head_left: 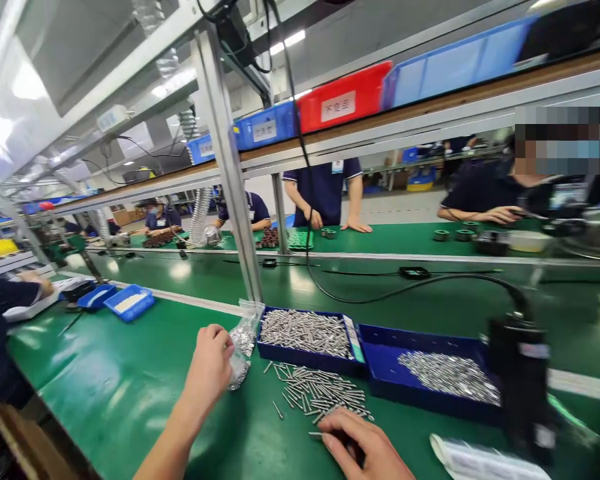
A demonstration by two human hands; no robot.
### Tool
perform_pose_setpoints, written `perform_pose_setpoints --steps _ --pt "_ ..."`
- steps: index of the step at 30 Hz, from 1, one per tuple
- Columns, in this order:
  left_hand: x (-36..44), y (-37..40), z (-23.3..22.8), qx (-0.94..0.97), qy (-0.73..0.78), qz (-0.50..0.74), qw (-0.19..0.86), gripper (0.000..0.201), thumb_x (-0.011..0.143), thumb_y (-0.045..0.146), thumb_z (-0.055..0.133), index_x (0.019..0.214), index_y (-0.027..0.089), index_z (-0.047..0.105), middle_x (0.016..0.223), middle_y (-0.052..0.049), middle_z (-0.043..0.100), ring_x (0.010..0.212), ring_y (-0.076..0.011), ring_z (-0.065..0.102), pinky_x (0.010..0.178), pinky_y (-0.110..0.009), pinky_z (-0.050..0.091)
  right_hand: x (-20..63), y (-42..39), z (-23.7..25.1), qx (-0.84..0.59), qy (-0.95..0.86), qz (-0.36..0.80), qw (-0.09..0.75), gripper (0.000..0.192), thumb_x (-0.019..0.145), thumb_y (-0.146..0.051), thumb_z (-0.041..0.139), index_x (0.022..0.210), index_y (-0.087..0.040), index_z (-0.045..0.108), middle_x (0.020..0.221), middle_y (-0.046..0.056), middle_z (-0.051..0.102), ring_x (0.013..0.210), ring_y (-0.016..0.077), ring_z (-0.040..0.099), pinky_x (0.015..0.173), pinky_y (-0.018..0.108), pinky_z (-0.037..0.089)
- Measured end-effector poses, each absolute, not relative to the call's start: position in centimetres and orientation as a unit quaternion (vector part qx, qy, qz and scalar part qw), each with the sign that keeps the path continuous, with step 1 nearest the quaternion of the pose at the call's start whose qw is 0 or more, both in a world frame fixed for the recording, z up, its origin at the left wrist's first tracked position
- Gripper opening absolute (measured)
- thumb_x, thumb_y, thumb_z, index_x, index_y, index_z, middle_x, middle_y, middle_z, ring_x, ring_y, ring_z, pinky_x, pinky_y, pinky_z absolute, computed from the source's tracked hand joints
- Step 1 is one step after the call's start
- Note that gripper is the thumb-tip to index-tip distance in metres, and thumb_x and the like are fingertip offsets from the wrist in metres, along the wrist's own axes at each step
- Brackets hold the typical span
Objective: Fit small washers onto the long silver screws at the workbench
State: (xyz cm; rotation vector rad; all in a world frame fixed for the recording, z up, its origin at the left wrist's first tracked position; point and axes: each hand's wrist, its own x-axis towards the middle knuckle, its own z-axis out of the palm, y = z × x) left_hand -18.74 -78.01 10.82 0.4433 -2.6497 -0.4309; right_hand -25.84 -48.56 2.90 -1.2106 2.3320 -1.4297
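Observation:
My left hand [211, 357] is at the side of a clear plastic bag [243, 339] of small shiny metal parts, its fingers curled together. What they hold, if anything, is hidden. Low in the view, my right hand [363, 445] pinches a thin metal pin [315, 434] between thumb and forefinger, the pin's end poking out to the left. Just beyond that hand, a loose pile of similar pins [320, 390] lies on the green table [130, 400]. Behind the pile stands a blue tray [310, 358] heaped with pins.
Right of it, a second blue tray [380, 360] holds smaller silver parts [450, 375]. A black cylindrical device [517, 387] with a cable stands at the right, near a white packet [480, 460]. A metal post [230, 167] rises behind the bag. Co-workers sit or stand beyond.

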Motion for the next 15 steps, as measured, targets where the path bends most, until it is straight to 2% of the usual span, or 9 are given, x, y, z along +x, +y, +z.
perform_pose_setpoints --steps 2,4,6,8,11,15 --pt "-19.1 -75.8 10.3 0.099 -0.914 -0.329 0.217 0.018 0.097 0.028 0.045 0.087 0.019 0.058 0.09 -0.006 0.057 0.086 -0.0215 0.054 0.078 -0.032 0.045 -25.7 -48.7 3.3 -0.362 0.765 -0.527 0.08 0.023 0.097 -0.038 0.053 0.09 -0.022 0.068 0.088 0.005 0.069 0.078 0.0189 0.064 0.07 0.028 0.052" --pt "-19.4 -72.9 8.9 0.056 -0.829 -0.544 0.116 0.027 0.094 0.045 0.054 0.084 0.019 0.054 0.074 0.0 0.052 0.067 -0.016 0.049 0.059 -0.025 0.039 -25.7 -48.8 3.2 -0.31 0.737 -0.594 0.092 0.023 0.094 -0.04 0.059 0.093 -0.02 0.068 0.092 0.006 0.07 0.083 0.0201 0.065 0.074 0.029 0.054" --pt "-19.4 -70.0 7.2 0.044 -0.735 -0.677 -0.01 0.038 0.088 0.054 0.062 0.081 0.018 0.053 0.067 0.002 0.049 0.057 -0.0117 0.043 0.051 -0.022 0.031 -25.8 -48.9 2.9 -0.261 0.709 -0.648 0.099 0.024 0.091 -0.043 0.065 0.094 -0.019 0.068 0.093 0.007 0.07 0.084 0.0206 0.066 0.074 0.03 0.055" --pt "-19.3 -67.8 5.7 0.054 -0.676 -0.732 -0.065 0.043 0.084 0.056 0.068 0.078 0.017 0.054 0.064 0.002 0.051 0.052 -0.0089 0.039 0.049 -0.021 0.029 -25.9 -48.9 2.6 -0.229 0.697 -0.673 0.095 0.026 0.088 -0.044 0.068 0.093 -0.018 0.068 0.09 0.007 0.07 0.081 0.02 0.065 0.069 0.028 0.054" --pt "-19.2 -66.5 4.5 0.077 -0.638 -0.763 -0.07 0.042 0.081 0.053 0.075 0.075 0.015 0.058 0.063 0.0 0.054 0.052 -0.0082 0.042 0.05 -0.021 0.033 -26.0 -48.8 2.6 -0.23 0.701 -0.67 0.076 0.023 0.091 -0.042 0.066 0.094 -0.019 0.069 0.09 0.006 0.068 0.08 0.0189 0.063 0.065 0.027 0.052" --pt "-19.4 -66.9 4.5 0.101 -0.624 -0.773 -0.052 0.036 0.081 0.046 0.078 0.079 0.013 0.063 0.07 -0.001 0.057 0.058 -0.0096 0.048 0.053 -0.021 0.039 -26.1 -48.6 3.2 -0.294 0.711 -0.637 0.039 0.022 0.099 -0.034 0.056 0.102 -0.021 0.073 0.093 0.006 0.066 0.085 0.0179 0.062 0.073 0.029 0.05"
